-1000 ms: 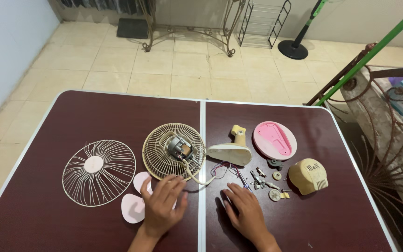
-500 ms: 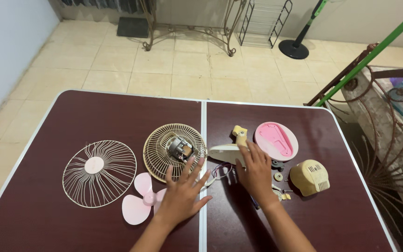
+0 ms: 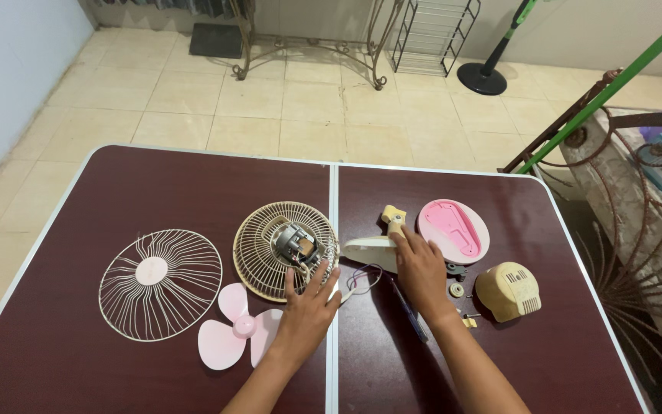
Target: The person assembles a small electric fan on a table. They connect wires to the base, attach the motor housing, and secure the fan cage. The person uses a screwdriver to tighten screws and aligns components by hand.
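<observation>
A taken-apart small fan lies on a dark red folding table (image 3: 155, 184). My left hand (image 3: 308, 307) rests flat, fingers apart, on the near rim of the cream rear grille (image 3: 258, 245), which carries the bare motor (image 3: 293, 241). My right hand (image 3: 421, 272) lies over the cream stand base (image 3: 368, 249), fingertips near its neck (image 3: 394, 217); whether it grips the base is unclear. Thin wires (image 3: 362, 277) run between the motor and the base.
A front wire grille (image 3: 161, 284) and a pink blade (image 3: 235, 337) lie left of my hands. A pink round plate (image 3: 453, 230), a cream motor cover (image 3: 507, 291), small screws (image 3: 457, 290) and a blue screwdriver (image 3: 411, 314) lie right. A metal railing (image 3: 637, 230) stands beside the table.
Both hands have moved away from me: the left from over the pink blade up to the rear grille, the right from the small parts up onto the stand base.
</observation>
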